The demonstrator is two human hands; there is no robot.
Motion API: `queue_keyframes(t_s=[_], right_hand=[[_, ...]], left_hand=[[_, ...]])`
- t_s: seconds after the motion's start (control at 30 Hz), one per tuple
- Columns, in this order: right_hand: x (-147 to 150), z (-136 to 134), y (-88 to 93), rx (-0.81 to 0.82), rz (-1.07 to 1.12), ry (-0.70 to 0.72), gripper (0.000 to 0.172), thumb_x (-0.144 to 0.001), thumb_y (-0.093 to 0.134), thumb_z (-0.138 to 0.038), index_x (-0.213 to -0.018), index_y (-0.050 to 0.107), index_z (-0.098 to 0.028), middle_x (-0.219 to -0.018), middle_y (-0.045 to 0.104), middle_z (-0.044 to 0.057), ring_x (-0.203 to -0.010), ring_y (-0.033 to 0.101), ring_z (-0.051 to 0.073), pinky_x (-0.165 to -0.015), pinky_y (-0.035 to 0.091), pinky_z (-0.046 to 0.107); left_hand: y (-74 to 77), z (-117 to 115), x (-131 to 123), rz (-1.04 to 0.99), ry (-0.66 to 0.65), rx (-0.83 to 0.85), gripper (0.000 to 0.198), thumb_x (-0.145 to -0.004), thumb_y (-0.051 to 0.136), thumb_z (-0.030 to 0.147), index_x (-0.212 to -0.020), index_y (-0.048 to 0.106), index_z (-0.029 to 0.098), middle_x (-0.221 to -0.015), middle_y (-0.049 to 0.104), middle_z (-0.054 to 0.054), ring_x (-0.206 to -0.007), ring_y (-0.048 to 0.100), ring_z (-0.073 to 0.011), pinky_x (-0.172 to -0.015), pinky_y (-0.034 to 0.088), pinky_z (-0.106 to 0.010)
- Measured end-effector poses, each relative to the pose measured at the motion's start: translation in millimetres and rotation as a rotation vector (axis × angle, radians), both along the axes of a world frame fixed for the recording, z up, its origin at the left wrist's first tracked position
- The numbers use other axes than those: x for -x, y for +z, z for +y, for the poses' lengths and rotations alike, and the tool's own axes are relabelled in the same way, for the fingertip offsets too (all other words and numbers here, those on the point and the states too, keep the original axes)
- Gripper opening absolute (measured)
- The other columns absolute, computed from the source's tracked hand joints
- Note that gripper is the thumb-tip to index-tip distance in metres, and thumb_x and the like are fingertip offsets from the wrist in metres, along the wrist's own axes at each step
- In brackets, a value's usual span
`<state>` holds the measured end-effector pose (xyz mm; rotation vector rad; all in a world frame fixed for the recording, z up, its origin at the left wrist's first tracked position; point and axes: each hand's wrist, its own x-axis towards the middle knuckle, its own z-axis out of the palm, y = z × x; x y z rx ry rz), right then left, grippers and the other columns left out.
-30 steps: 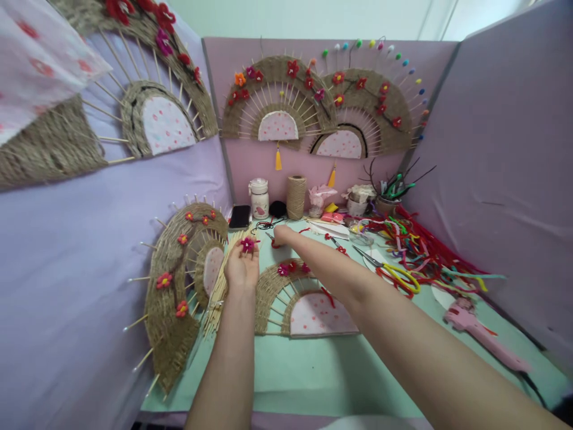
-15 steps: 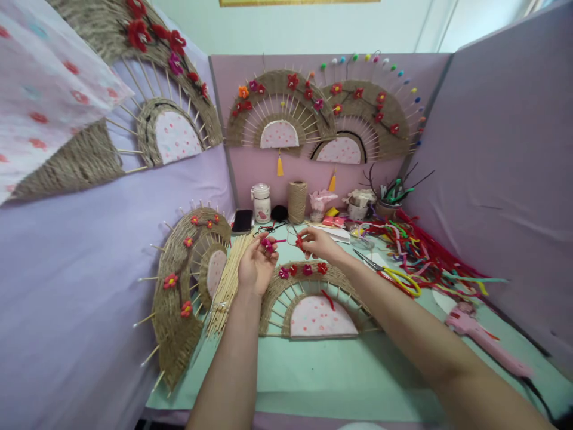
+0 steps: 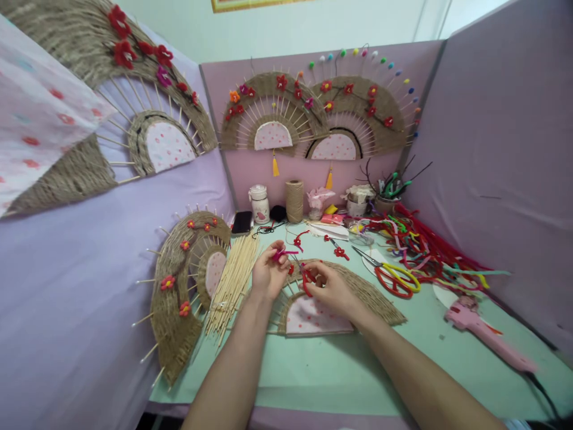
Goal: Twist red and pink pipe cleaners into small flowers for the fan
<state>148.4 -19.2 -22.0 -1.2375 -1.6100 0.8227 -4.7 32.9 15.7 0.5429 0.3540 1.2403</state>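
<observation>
A half-round jute fan (image 3: 371, 298) with a pink dotted centre lies flat on the green table (image 3: 340, 376). Over its left part, my left hand (image 3: 267, 276) pinches a magenta pipe-cleaner flower (image 3: 282, 255) between curled fingers. My right hand (image 3: 330, 289) is closed on small red-handled scissors (image 3: 305, 278), whose tips sit close to the flower. Both hands nearly touch above the fan.
A bundle of bamboo skewers (image 3: 233, 280) lies to the left, beside a finished fan (image 3: 179, 286) leaning on the purple wall. Yellow-and-red scissors (image 3: 394, 276), loose pipe cleaners (image 3: 425, 251) and a pink glue gun (image 3: 483, 334) lie right. A twine spool (image 3: 294, 200) and jar (image 3: 259, 203) stand behind.
My right hand reached to the back of the table, took small red scissors and drew back over the fan. My left hand came in toward it with the flower.
</observation>
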Motion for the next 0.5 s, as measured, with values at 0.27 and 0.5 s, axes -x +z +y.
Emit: queue_keyframes(t_s=[0.27, 0.5], right_hand=[[-1, -7, 7.7, -0.057, -0.087, -0.035, 0.027, -0.07, 0.057, -0.023, -0.097, 0.059, -0.021, -0.07, 0.056, -0.003, -0.051, 0.043, 0.01, -0.049, 0.035, 0.021], [3, -9, 5.9, -0.083, -0.159, -0.079, 0.029, -0.07, 0.058, -0.023, -0.099, 0.06, -0.023, -0.075, 0.061, -0.001, -0.052, 0.046, 0.01, -0.052, 0.037, 0.023]], left_hand=[[-2.3, -4, -9, 0.02, 0.02, 0.031, 0.03, -0.073, 0.049, 0.011, -0.099, 0.062, 0.013, -0.079, 0.053, -0.003, -0.051, 0.04, -0.0049, -0.047, 0.033, -0.019], [-3.5, -2, -12, -0.001, 0.114, 0.12, 0.032, -0.074, 0.047, 0.012, -0.103, 0.062, 0.016, -0.076, 0.055, -0.004, -0.059, 0.05, -0.008, -0.054, 0.039, -0.02]])
